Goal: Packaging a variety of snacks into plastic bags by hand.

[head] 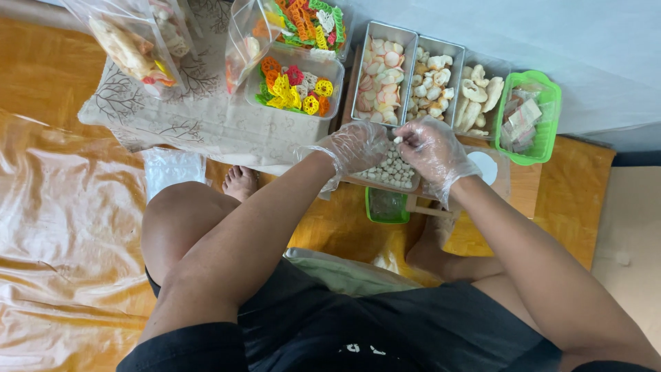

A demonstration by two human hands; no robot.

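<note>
I am seated on a shiny orange-brown floor (62, 227), legs bent, with a low wooden stand (530, 180) in front of me at centre frame. A grey-white wall or sheet (592, 48) fills the upper right.

My left hand (354, 147), in a clear plastic glove, is curled loosely over a tray of small pale balls (390, 172) at centre; I cannot tell whether it grips anything. My right hand (432, 150), also gloved, is pinched at the fingertips on 1 small pale ball (398, 140), held just above that tray.

Behind the hands stand 3 metal trays (385, 72) side by side with pink-white and cream snacks, and a green basket (530, 117) at the right. At upper centre, clear tubs of coloured crackers (296, 86) sit on a patterned paper sheet (200, 124). Clear bags (131, 45) lie at upper left. A small green tub (387, 207) sits below the stand.
</note>
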